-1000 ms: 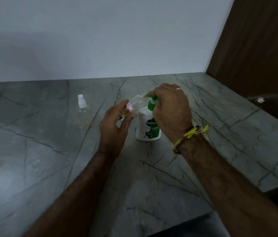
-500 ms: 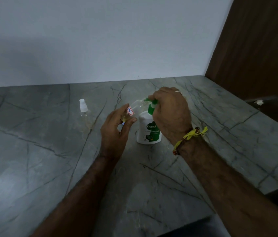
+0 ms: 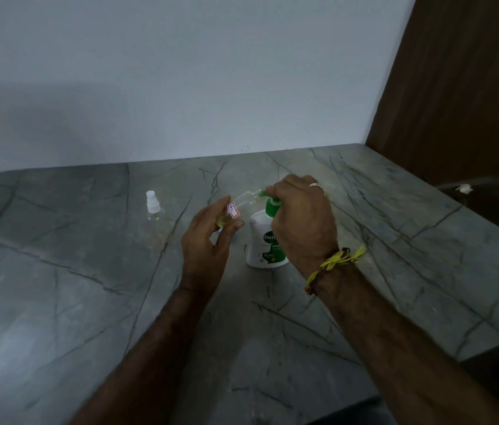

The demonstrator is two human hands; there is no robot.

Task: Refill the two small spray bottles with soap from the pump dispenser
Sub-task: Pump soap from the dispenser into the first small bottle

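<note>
Your left hand pinches the tilted spray bottle, its mouth angled up-right to the pump dispenser spout under your right hand, fingers curled on the pump head.

We see the bench as grey stone, smooth and faintly glossy, crossed by dark veins. On it the pump dispenser looks like white plastic with a slight sheen and a printed label, its pump head glossy green plastic. Left of the dispenser, the tilted spray bottle is clear plastic with a small paper sticker. Farther left stands a second spray bottle, clear with a matt white cap. Beyond it rises a matt painted wall; to the dispenser's right, a brown wood-grain panel.
</note>
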